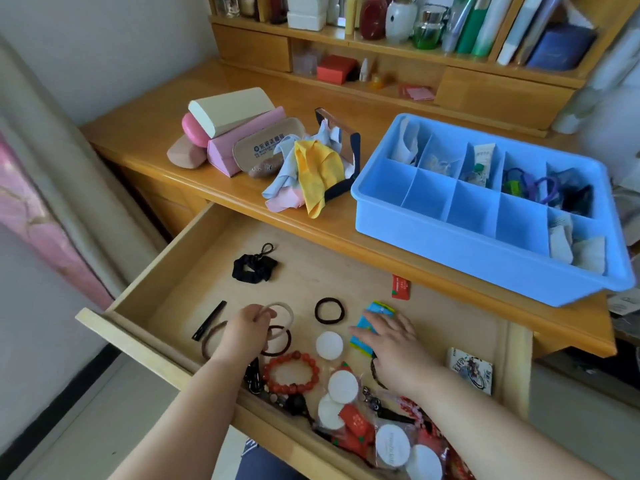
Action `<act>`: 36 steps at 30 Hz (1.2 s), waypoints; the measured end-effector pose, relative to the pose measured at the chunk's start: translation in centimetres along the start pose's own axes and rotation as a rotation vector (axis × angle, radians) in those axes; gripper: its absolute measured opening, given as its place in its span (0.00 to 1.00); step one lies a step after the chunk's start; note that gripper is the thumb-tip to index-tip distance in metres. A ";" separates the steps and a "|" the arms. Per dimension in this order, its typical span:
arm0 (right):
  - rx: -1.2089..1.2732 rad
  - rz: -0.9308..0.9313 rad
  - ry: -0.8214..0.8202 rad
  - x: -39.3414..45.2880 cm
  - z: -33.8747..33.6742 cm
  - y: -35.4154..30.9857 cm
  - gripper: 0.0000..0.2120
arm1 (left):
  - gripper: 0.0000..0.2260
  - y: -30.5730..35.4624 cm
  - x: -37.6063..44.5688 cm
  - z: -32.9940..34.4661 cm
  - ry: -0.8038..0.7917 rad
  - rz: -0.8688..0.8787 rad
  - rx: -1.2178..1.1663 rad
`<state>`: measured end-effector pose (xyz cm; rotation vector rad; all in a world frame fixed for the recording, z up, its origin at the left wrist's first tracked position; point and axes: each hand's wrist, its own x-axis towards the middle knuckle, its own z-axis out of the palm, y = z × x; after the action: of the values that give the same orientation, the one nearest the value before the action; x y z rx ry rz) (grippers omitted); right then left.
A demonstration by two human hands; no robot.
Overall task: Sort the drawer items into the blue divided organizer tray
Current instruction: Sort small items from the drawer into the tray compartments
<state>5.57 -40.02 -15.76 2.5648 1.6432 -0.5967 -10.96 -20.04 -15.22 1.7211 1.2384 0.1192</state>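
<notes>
The open wooden drawer [173, 271] holds hair ties, round white pads, a red bead bracelet [291, 373] and small packets. My left hand [246, 332] pinches a beige hair tie [284, 310] above a dark brown hair tie [281, 341]. My right hand [388, 337] lies flat with straight fingers on a blue packet [372, 318]. A black hair tie [329, 310] lies between the hands, and a black scrunchie [254, 267] sits farther back. The blue divided organizer tray [460, 251] stands on the desk at the right, with hair ties, tubes and pads in some compartments.
Glasses cases [228, 133] and a pile of coloured cloths [311, 168] sit on the desk behind the drawer. A shelf unit with books and bottles [415, 26] lines the back. A black hair clip [209, 320] lies at the drawer's left, a card pack [471, 374] at its right.
</notes>
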 end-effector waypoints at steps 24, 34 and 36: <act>0.374 0.288 0.030 2.7 -0.6 -4.1 0.10 | 0.10 1.6 -4.3 3.1 0.018 0.590 0.468; 1.076 0.382 0.239 -4.2 -3.1 1.9 0.05 | 0.19 2.5 -5.1 7.6 -0.415 0.541 1.032; 1.221 0.387 0.259 -5.1 -2.9 1.9 0.04 | 0.14 2.7 -5.0 7.1 -0.339 0.493 0.870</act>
<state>6.25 -44.66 -11.70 3.7226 0.7810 -1.6619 -7.51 -28.42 -14.81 2.6336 0.6016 -0.4730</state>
